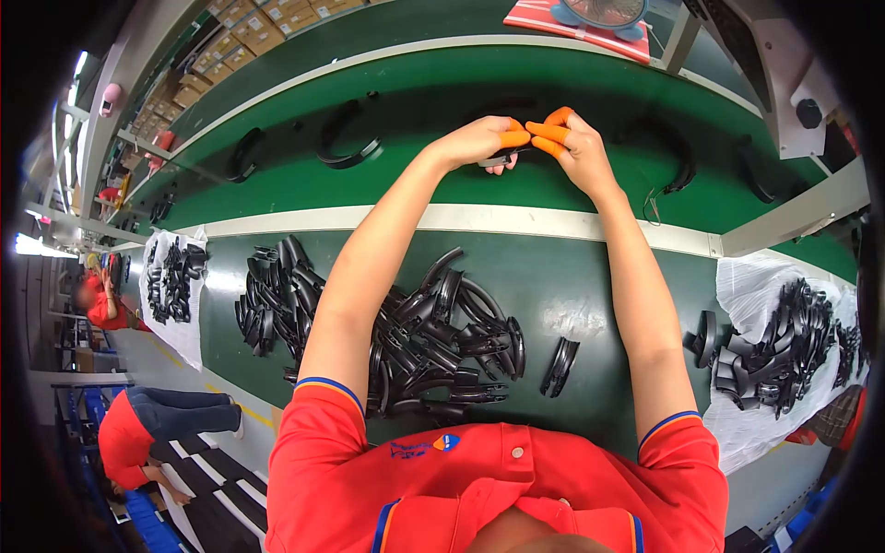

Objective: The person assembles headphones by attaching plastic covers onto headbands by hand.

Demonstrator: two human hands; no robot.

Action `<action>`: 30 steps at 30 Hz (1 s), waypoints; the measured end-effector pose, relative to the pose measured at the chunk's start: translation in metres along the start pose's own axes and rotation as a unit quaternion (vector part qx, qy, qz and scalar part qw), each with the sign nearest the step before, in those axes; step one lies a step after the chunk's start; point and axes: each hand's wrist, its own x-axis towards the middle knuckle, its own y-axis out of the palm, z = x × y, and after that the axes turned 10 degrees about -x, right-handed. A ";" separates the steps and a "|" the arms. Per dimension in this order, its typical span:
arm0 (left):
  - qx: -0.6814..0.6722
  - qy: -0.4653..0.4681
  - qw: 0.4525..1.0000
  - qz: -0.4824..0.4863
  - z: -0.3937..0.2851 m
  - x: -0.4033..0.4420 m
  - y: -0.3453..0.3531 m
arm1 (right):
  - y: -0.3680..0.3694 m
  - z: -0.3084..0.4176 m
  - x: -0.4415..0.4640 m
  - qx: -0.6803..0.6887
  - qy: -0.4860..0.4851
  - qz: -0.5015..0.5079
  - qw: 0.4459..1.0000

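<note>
My left hand (477,144) and my right hand (583,158) meet over the green conveyor belt (415,189), with orange finger covers on several fingertips. Closed around a black curved band (519,149), which looks like a headphone headband part, my left hand hides most of it; a pale grey end shows below the fingers. The fingers of my right hand are pinched together against the left fingertips. Whatever lies between them is too small or hidden to make out. Similar black bands (348,138) lie on the belt to the left, and another dark band (678,152) lies to the right.
Loose black curved pieces (442,341) are heaped on the bench before me, one piece (559,367) apart. More lie on white wrapping (737,286) at right and at far left. A small fan (604,11) stands beyond the belt. Other people in red shirts (124,438) are at left.
</note>
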 end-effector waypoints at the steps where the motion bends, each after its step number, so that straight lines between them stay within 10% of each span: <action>1: 0.001 -0.001 1.000 0.000 -0.002 -0.001 0.002 | 0.000 0.000 0.000 0.003 -0.009 -0.002 1.000; 30: 0.169 0.114 0.972 -0.114 -0.001 -0.006 0.014 | -0.005 0.005 0.002 0.037 -0.010 -0.034 0.999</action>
